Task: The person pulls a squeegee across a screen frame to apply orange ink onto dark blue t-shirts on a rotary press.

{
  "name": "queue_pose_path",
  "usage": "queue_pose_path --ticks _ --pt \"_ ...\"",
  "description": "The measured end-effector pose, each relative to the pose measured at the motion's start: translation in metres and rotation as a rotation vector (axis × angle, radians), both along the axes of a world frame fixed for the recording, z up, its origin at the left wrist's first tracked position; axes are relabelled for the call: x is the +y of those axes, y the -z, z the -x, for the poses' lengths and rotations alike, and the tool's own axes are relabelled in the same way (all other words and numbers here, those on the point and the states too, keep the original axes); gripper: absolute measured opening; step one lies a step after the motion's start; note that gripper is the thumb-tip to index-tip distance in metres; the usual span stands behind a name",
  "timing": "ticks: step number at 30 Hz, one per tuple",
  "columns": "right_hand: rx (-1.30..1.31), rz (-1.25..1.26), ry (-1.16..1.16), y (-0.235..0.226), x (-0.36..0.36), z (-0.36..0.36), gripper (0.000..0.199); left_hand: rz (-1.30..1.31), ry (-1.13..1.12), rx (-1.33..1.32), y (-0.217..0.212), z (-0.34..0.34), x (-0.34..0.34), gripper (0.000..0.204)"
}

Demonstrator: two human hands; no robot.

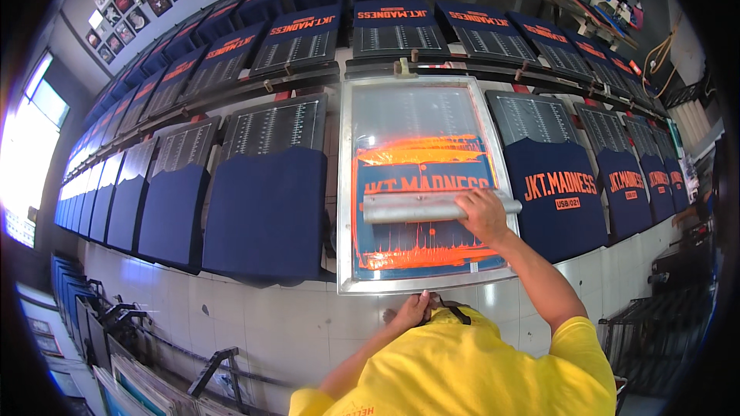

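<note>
Head: right hand (484,216) clamped on squeegee (412,207); left hand (414,310), grip unclear; navy shirts (266,212) flank frame (346,185).

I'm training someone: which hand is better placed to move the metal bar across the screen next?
Probably the right hand: its grip is on the metal bar, toward the right end. The left hand is away from the bar, by the near edge of the screen frame.

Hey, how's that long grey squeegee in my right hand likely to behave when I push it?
The squeegee looks like a straight metal bar, so it's probably stiff rather than floppy. Your right hand grips it near one end, so the far end might lag or swing. Wet-looking orange ink on the screen could make it slide easily.
</note>
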State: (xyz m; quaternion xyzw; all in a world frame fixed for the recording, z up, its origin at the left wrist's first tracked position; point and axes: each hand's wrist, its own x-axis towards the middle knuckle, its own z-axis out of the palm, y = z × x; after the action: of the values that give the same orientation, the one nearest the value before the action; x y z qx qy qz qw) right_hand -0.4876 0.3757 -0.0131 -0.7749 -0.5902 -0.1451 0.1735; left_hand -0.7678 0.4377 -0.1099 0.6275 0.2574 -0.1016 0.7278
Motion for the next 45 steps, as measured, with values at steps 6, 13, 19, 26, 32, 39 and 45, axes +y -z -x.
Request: queue_pose_path --ticks 6,13,19,26,32,39,45 --pt "-0.015 -0.016 -0.008 0.017 0.062 -0.075 0.034 -0.003 -0.037 -0.083 0.039 0.008 -0.010 0.055" --pt "0.068 0.083 0.037 0.013 0.108 -0.119 0.035 0.006 -0.129 -0.002 -0.003 0.002 -0.012 0.055" --pt "0.090 0.076 -0.019 0.020 0.113 -0.126 0.032 -0.012 -0.156 -0.032 0.012 0.009 -0.017 0.056" --pt "0.188 0.063 -0.009 0.000 0.121 -0.118 0.023 -0.013 -0.145 0.023 0.018 0.012 -0.016 0.054" --pt "0.202 0.120 -0.027 -0.004 0.128 -0.120 0.020 0.021 -0.187 -0.066 0.023 0.013 -0.014 0.047" --pt "0.182 0.167 -0.020 0.003 0.135 -0.116 0.023 0.076 -0.209 -0.055 0.021 0.012 -0.019 0.046" --pt "0.246 0.247 -0.029 -0.007 0.125 -0.096 0.022 0.046 -0.177 -0.081 0.020 0.012 -0.014 0.051"
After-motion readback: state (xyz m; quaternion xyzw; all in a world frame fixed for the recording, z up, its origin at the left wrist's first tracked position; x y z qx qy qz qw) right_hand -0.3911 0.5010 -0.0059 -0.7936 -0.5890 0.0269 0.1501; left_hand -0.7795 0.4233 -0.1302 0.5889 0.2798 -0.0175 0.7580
